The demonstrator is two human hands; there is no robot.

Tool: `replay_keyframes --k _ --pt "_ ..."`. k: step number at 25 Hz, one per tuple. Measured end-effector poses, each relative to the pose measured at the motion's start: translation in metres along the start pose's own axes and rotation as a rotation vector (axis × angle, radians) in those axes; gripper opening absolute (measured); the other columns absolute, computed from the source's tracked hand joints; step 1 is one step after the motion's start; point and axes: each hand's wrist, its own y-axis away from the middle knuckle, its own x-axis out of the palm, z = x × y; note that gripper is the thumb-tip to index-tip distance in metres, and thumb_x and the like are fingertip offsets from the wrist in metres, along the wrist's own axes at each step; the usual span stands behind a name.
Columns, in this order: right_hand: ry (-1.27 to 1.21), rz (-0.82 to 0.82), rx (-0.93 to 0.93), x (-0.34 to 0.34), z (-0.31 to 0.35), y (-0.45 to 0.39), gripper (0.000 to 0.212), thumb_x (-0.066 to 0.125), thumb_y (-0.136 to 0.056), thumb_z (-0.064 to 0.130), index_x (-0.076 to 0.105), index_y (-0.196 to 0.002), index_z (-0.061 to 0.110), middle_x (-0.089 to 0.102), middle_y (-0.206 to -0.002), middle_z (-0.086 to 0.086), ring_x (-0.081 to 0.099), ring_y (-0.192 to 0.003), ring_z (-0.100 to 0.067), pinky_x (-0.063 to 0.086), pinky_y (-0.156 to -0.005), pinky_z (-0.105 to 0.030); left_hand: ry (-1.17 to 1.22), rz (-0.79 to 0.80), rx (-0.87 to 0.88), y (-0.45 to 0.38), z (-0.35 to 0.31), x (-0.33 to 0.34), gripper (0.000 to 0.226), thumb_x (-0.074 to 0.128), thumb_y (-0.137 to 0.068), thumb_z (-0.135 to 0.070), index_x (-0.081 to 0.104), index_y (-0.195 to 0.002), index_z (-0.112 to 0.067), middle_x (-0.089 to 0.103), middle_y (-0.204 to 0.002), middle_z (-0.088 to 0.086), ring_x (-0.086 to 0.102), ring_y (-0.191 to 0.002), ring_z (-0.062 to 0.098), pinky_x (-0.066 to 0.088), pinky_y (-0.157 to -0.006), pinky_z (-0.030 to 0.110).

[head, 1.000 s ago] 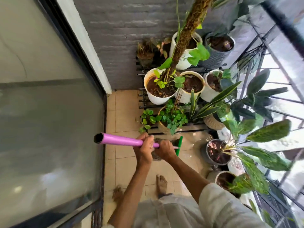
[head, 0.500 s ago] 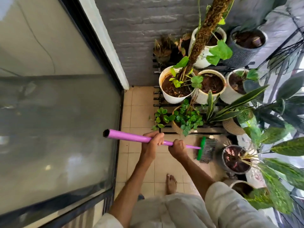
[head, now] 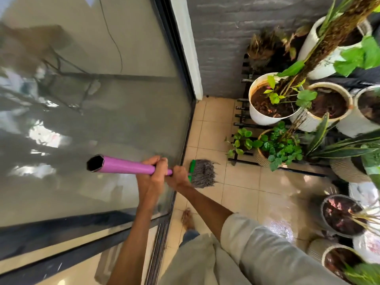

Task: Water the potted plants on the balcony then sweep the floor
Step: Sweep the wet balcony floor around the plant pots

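Both my hands grip a broom by its purple handle (head: pixel 123 166). My left hand (head: pixel 153 171) holds it higher up; my right hand (head: pixel 178 176) is just below, close to the green head. The grey bristles (head: pixel 203 173) rest on the beige tiled floor (head: pixel 242 182) beside the glass door's bottom edge. Potted plants stand to the right: a white pot with dark soil (head: pixel 265 117) on a black slatted rack (head: pixel 240 108), a leafy woven pot (head: pixel 277 147) below it, and dark pots (head: pixel 339 214) near the right edge.
A large glass sliding door (head: pixel 92 120) with a dark frame fills the left side. A grey brick wall (head: pixel 222 38) closes the far end. My bare foot (head: pixel 188 220) stands on the tiles. The floor near the right pots looks wet and shiny.
The broom head has swept from the right, near the dark pots, to the left against the glass door. My view has turned left with it; both hands stayed on the handle.
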Motion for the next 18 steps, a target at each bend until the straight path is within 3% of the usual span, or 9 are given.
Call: replay_keyframes --k 3,6,11,15,18 --pt "0.08 -0.007 0.007 0.01 0.001 -0.003 0.033 0.051 -0.104 0.018 0.065 -0.128 -0.001 0.065 -0.132 -0.024 0.06 -0.125 -0.039 0.047 -0.105 -0.042 0.077 -0.025 -0.006 -0.012 0.013 -0.013 0.031 0.062 -0.087 -0.017 0.054 -0.058 -0.022 0.046 -0.054 -0.007 0.047 -0.055 0.02 0.045 -0.068 0.046" --pt "0.088 -0.048 0.059 -0.016 -0.037 0.01 0.033 0.051 -0.106 0.022 0.066 -0.126 0.0 0.066 -0.128 -0.023 0.062 -0.121 -0.039 0.053 -0.102 -0.043 0.119 0.066 -0.043 -0.009 0.035 0.015 0.03 0.063 -0.088 -0.017 0.06 -0.059 -0.022 0.05 -0.054 -0.009 0.052 -0.054 0.015 0.052 -0.074 0.046" --pt "0.078 -0.203 0.257 -0.081 -0.147 0.058 0.032 0.051 -0.107 0.019 0.061 -0.13 -0.002 0.063 -0.131 -0.022 0.062 -0.122 -0.036 0.05 -0.104 -0.043 0.178 0.404 -0.076 0.026 0.059 0.128 0.036 0.058 -0.088 -0.018 0.052 -0.053 -0.023 0.046 -0.053 -0.008 0.045 -0.053 0.021 0.044 -0.06 0.032" --pt "0.084 -0.336 0.495 -0.106 -0.234 0.108 0.035 0.04 -0.113 0.023 0.055 -0.137 0.003 0.061 -0.138 -0.015 0.059 -0.128 -0.029 0.044 -0.104 -0.035 0.157 0.699 -0.16 0.065 0.067 0.204 0.039 0.057 -0.09 -0.019 0.045 -0.054 -0.011 0.044 -0.056 0.006 0.044 -0.061 0.029 0.042 -0.068 0.038" --pt "0.032 -0.408 0.622 -0.111 -0.268 0.139 0.036 0.037 -0.113 0.02 0.054 -0.14 0.003 0.058 -0.142 -0.014 0.058 -0.131 -0.026 0.041 -0.105 -0.033 0.119 0.849 -0.205 0.088 0.075 0.23 0.04 0.056 -0.094 -0.015 0.047 -0.055 -0.021 0.044 -0.061 0.011 0.046 -0.066 0.027 0.043 -0.073 0.037"
